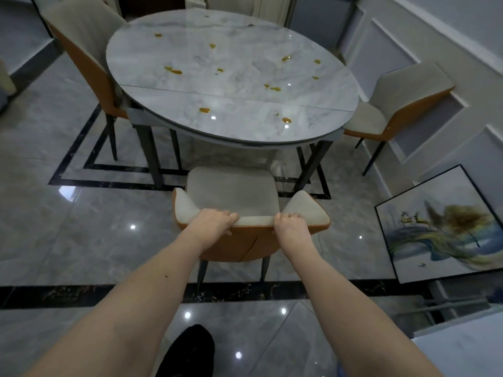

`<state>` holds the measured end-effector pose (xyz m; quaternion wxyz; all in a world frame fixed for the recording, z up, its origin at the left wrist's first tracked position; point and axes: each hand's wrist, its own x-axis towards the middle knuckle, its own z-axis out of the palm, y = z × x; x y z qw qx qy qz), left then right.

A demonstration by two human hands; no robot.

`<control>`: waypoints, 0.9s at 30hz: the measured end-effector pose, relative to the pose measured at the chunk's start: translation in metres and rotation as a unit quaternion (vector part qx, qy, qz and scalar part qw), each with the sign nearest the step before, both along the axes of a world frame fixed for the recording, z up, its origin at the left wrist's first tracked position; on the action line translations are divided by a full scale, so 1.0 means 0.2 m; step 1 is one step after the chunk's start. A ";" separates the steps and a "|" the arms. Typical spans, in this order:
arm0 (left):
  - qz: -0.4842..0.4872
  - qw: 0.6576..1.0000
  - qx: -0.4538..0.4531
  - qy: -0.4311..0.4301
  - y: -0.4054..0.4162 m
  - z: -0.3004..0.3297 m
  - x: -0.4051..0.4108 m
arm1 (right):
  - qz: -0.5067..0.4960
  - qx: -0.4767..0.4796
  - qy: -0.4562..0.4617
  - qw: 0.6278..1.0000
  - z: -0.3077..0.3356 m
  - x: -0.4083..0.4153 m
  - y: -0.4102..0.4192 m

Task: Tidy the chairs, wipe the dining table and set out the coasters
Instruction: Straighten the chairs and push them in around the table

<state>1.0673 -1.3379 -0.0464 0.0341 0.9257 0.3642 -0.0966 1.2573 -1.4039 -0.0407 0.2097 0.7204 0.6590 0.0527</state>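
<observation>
A black shoe (pixel 190 349) stands on the glossy grey floor (pixel 81 240) at six o'clock, between two bare forearms. Ahead of it, the left hand (pixel 212 220) and right hand (pixel 288 223) each curl their fingers over the top edge of the near chair (pixel 231 191), gripping its backrest (cream cushion, orange shell). That chair's seat faces the round marble dining table (pixel 234 85) at twelve o'clock, its front just short of the table's edge. Amber spills (pixel 204 110) dot the tabletop. A second chair (pixel 81 50) sits at ten o'clock and a third chair (pixel 394 104) at two o'clock. A framed painting (pixel 446 227) leans against the wall at three o'clock.
</observation>
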 end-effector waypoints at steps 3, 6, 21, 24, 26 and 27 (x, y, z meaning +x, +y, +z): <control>-0.002 1.000 -0.007 0.001 0.20 0.00 -0.01 | 0.013 -0.013 0.013 1.000 0.00 -0.02 0.18; -0.013 1.000 -0.007 -0.003 0.36 0.00 -0.02 | -0.012 -0.015 0.014 1.000 0.02 -0.04 0.32; -0.062 0.998 -0.010 -0.018 0.98 -0.02 0.06 | -0.010 -0.013 0.043 0.999 0.06 0.04 0.84; -0.069 0.998 -0.009 -0.014 1.04 -0.02 0.08 | 0.006 -0.008 0.044 0.999 0.06 0.08 0.88; -0.071 0.997 -0.010 -0.006 1.06 -0.02 0.11 | 0.011 -0.005 0.035 0.999 0.06 0.12 0.90; -0.071 0.997 -0.007 -0.006 1.06 -0.02 0.13 | 0.009 -0.006 0.029 1.000 0.07 0.14 0.91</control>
